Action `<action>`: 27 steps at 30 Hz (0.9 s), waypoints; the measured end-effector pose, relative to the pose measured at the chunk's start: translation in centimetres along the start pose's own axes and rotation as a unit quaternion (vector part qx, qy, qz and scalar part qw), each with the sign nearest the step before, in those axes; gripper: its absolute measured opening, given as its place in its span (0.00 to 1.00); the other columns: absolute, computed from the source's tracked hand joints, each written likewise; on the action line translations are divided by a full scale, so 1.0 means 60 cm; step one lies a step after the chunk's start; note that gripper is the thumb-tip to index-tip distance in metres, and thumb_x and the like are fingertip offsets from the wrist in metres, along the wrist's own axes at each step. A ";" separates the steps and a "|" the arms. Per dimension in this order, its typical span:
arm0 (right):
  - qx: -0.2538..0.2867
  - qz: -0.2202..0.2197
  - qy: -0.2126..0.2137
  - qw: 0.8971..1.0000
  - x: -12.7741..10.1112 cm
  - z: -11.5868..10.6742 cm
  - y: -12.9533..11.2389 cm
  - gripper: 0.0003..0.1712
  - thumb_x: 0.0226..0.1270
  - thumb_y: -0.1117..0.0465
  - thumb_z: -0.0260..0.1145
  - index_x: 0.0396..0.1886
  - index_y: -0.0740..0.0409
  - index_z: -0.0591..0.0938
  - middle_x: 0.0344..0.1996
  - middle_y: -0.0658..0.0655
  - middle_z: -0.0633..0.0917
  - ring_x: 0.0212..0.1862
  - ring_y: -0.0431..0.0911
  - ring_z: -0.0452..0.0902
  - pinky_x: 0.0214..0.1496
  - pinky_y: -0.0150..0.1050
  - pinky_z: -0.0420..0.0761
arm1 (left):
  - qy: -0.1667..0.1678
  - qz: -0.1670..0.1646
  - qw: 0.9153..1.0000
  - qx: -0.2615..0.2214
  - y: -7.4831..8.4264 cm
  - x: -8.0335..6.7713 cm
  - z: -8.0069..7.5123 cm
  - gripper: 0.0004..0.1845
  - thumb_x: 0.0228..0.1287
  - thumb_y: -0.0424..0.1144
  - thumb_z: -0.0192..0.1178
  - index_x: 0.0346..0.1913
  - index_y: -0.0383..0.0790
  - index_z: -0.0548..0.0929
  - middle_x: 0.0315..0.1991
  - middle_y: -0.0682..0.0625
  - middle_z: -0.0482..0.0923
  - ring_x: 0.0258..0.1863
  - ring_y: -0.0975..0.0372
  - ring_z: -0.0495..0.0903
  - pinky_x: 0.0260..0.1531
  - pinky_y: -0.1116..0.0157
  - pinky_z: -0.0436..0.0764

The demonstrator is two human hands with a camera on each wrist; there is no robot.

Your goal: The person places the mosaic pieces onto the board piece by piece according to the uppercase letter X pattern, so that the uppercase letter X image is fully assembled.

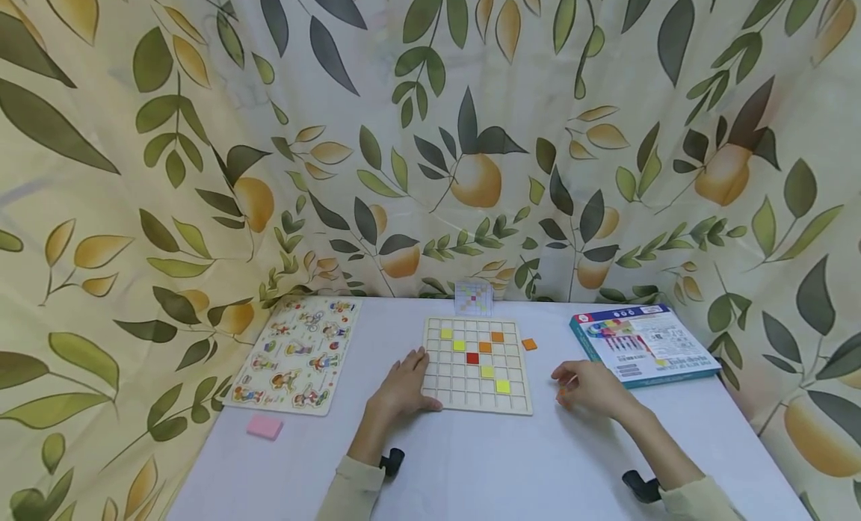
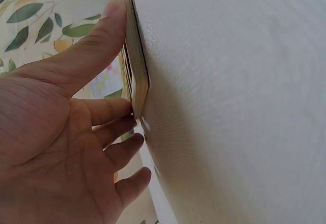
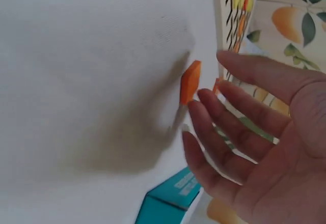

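Note:
A square white grid board [image 1: 478,412] lies mid-table, bearing several yellow tiles [image 1: 502,386], one red tile [image 1: 473,358] and two orange tiles [image 1: 497,337]. My left hand [image 1: 400,386] rests at the board's near left corner, thumb along the front edge and the other fingers against the left side. To the right of the board my right hand [image 1: 592,388] hovers low, fingers loosely bent. In the right wrist view a loose orange tile [image 3: 190,83] is on the table right by its fingertips. One more orange tile [image 1: 529,344] lies just off the board's right edge.
Behind the board stands a small pattern card [image 1: 474,298]. A picture puzzle board [image 1: 296,356] lies on the left, with a pink block [image 1: 264,427] before it. A teal-edged box [image 1: 642,345] lies at the back right. Fruit-patterned curtain surrounds the table.

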State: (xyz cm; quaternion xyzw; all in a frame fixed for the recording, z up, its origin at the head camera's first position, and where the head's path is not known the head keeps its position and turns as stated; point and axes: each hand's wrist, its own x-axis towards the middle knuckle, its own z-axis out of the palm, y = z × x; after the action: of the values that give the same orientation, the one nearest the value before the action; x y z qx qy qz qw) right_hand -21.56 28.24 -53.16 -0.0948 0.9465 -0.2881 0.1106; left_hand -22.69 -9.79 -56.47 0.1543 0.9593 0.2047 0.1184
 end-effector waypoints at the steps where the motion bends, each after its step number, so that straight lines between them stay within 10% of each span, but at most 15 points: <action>1: 0.000 0.003 -0.007 1.000 -0.005 -0.001 0.001 0.18 0.57 0.67 0.79 0.48 0.61 0.87 0.39 0.52 0.87 0.40 0.46 0.79 0.47 0.46 0.85 | 0.001 0.002 1.000 0.000 0.000 0.000 -0.001 0.58 0.55 0.57 0.78 0.80 0.32 0.60 0.83 0.39 0.54 0.83 0.48 0.50 0.81 0.48 0.54; 27: -0.039 -0.012 0.071 0.997 0.001 0.025 0.019 0.22 0.54 0.67 0.76 0.50 0.61 0.85 0.35 0.50 0.84 0.37 0.45 0.78 0.40 0.40 0.83 | -0.005 -0.006 1.000 0.013 0.000 0.003 0.001 0.58 0.55 0.59 0.77 0.81 0.33 0.60 0.83 0.41 0.53 0.83 0.50 0.50 0.80 0.48 0.55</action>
State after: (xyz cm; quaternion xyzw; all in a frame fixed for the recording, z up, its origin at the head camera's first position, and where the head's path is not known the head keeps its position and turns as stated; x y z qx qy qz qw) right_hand -21.36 28.38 -55.03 -0.0900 0.9612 -0.2583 0.0356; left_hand -22.85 -9.69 -56.53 0.1512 0.9622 0.1906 0.1226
